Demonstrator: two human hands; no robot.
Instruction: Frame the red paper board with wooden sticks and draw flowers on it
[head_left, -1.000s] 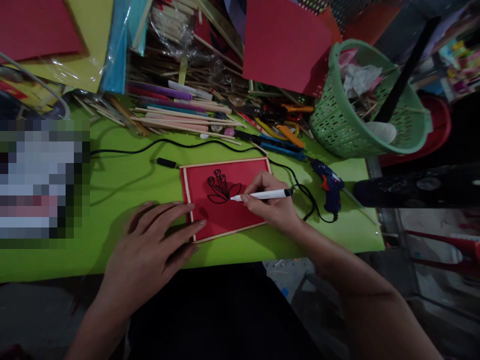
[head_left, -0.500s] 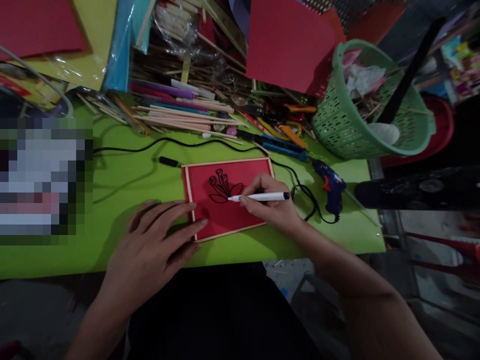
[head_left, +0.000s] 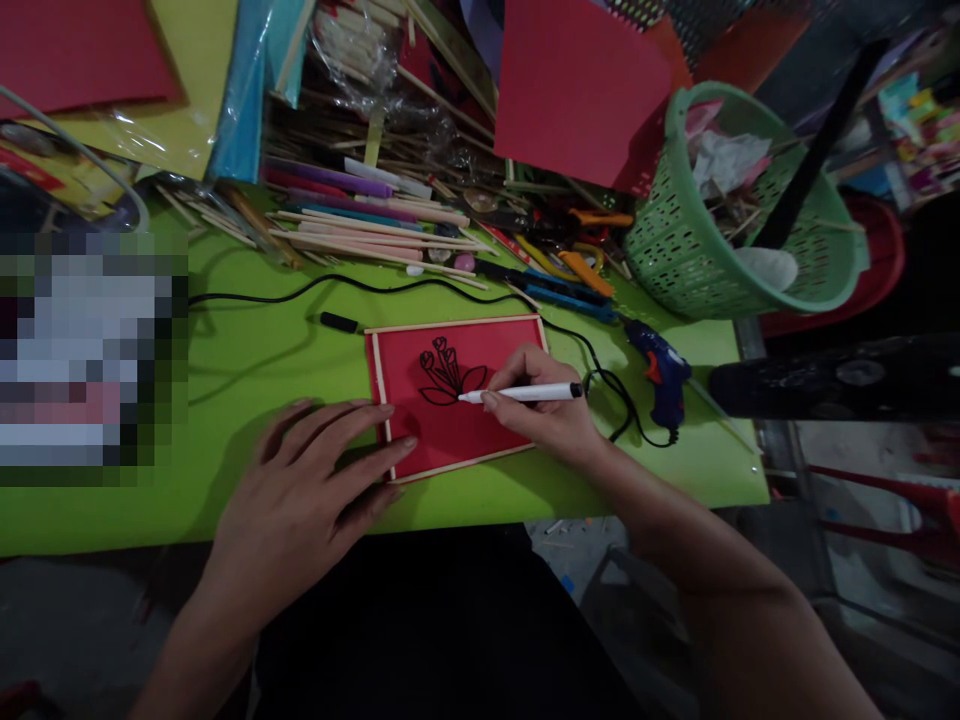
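Observation:
A red card [head_left: 427, 440] edged with thin wooden sticks lies on the green table [head_left: 225, 350]. Black outlines of flowers and leaves [head_left: 444, 372] are drawn on it. My right hand [head_left: 551, 405] pinches a white marker [head_left: 536, 393], its tip at the base of the stems. My left hand [head_left: 315, 480] lies spread, with fingertips on the card's left edge and nothing held. The black marker cap [head_left: 338, 322] rests just off the card's upper left corner.
A blue glue gun [head_left: 660, 375] with a black cord lies to the right. Behind are a green basket [head_left: 675, 240] of scraps, wooden sticks [head_left: 360, 235], pens, an orange-handled tool [head_left: 585, 272] and a red sheet [head_left: 577, 90]. A pixelated object [head_left: 82, 350] is at the left.

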